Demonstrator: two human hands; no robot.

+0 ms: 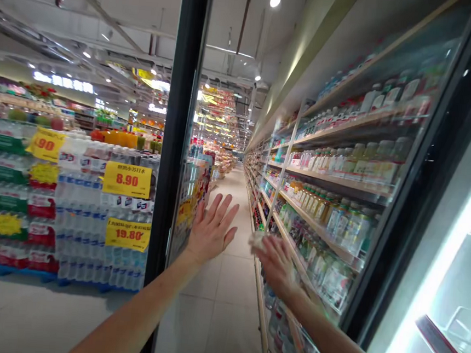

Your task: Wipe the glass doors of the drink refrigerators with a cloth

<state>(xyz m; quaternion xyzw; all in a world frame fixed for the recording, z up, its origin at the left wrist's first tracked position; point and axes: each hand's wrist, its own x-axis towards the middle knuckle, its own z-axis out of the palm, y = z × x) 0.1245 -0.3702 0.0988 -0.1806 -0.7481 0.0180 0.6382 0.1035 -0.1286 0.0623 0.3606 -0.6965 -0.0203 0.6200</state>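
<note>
Protruding past the fingertips of the right hand (277,262): one pale cloth (258,241), blurred, probably soft wipe material. Location: centre, just left of the upper shelf run's near end as seen, against the aisle view.

Handling, as judged: light, limp, not fragile; liable to bunch or slip if damp. Best hold: flat under several fingers, or gathered at the middle.

Right fingers: extended, close together, over the cloth; whether they pinch or merely press it, cannot tell. Left hand (209,234): raised, fingers spread open, nothing gripped; contact with the pane uncertain.

Pane: one, seemingly glass, upright, between a dark left upright (178,138) and a dark right upright (414,181). Judged stiff, smooth, slippery, breakable under a hard knock; firmest hold at either upright.

Floor (222,329): pale tiles, running to the far end.

Room: a shop. Right, shelves (334,179) of bottled drinks, near to far; near right, a brightly lit cabinet (463,284). Left, stacked packs of bottled water (78,228) on a blue base, with yellow price signs (127,179), two reading 8.90 and 19.80. Overhead, a pale ceiling with spotlights.
</note>
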